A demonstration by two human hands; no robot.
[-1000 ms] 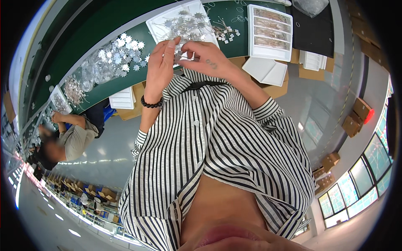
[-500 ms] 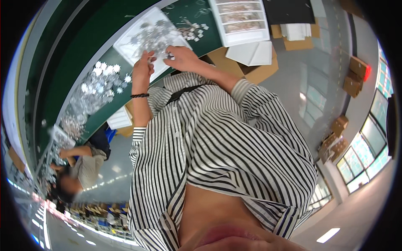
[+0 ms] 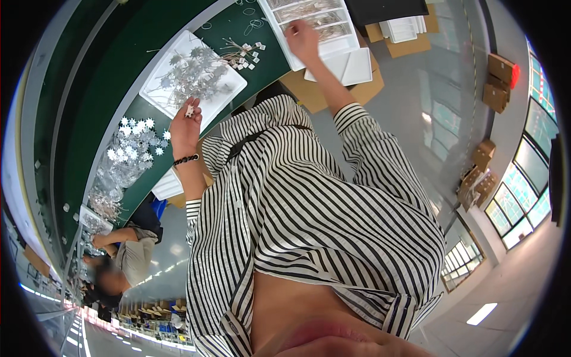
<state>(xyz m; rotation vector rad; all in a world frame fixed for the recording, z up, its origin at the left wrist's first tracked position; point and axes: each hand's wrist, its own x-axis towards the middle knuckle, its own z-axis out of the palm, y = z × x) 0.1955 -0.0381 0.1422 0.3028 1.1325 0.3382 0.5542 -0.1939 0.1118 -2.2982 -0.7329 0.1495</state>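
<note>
My left hand (image 3: 186,130), palm up with curled fingers, holds a small star-shaped piece (image 3: 190,111) at the near edge of a white tray (image 3: 235,87). On that tray lies a tangled heap of silvery star-shaped pieces with thin wires (image 3: 193,74). My right hand (image 3: 304,43) is reaching over a white compartment tray (image 3: 342,47) at the far right. Its fingers are drawn together above the bundles of thin wires (image 3: 333,31); what they grip, if anything, is too small to make out.
White connectors on wires (image 3: 244,58) lie on the green table between the trays. More star-shaped pieces (image 3: 134,143) are heaped at the left. White trays (image 3: 351,68) rest on a cardboard box beside the table. Another person (image 3: 134,253) works farther left.
My hands were close together over the star-piece tray. The right has moved away to the compartment tray; the left has drawn slightly back, with the star-shaped piece now showing.
</note>
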